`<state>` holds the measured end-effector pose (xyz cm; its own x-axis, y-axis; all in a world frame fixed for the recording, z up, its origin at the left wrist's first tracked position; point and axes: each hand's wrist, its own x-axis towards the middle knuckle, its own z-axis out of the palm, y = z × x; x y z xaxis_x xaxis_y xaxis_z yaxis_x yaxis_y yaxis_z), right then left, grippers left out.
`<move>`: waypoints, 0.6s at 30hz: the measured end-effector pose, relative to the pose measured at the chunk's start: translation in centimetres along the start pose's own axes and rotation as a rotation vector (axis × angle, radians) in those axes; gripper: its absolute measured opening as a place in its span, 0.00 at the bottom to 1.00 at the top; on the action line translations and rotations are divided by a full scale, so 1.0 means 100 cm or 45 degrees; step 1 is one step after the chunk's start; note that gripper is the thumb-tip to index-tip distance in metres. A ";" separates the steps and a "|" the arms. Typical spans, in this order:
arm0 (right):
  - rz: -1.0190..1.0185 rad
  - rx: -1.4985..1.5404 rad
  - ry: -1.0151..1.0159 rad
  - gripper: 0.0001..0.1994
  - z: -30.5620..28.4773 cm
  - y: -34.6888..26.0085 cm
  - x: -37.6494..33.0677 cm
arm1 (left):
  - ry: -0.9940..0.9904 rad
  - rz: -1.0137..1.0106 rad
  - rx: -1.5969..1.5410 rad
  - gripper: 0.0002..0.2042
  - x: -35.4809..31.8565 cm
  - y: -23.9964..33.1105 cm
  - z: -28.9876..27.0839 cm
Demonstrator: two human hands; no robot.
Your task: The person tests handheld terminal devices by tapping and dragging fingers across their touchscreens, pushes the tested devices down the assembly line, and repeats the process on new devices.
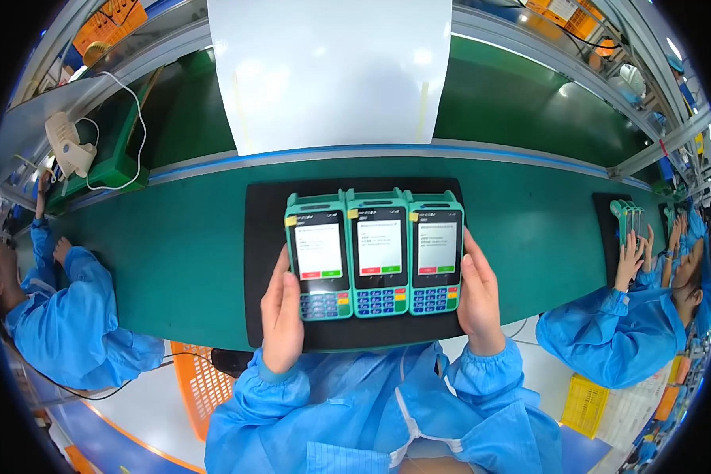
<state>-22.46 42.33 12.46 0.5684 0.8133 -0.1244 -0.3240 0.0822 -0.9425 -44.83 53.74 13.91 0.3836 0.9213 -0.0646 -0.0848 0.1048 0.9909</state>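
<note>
Three green handheld payment terminals stand side by side in a row: a left terminal, a middle terminal and a right terminal. Their screens are lit, with red and green buttons at the bottom, above blue keypads. My left hand grips the outer side of the left terminal, thumb toward its front. On the other side, my right hand is closed against the right terminal's outer edge. Beneath them is a black mat; whether the terminals touch it I cannot tell.
The green workbench runs left to right. A white sheet hangs beyond the mat. A white scanner-like device with a cable sits at far left. Co-workers in blue sit at left and right. An orange crate stands below.
</note>
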 end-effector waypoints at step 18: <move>-0.007 -0.015 -0.128 0.28 -0.012 0.000 0.012 | 0.138 0.771 1.469 0.09 -0.028 -0.009 0.071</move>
<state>-20.86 42.65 11.97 0.4910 0.8667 -0.0884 -0.3118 0.0801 -0.9468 -39.25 48.44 14.04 0.4827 0.7399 0.4687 0.6362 -0.6640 0.3929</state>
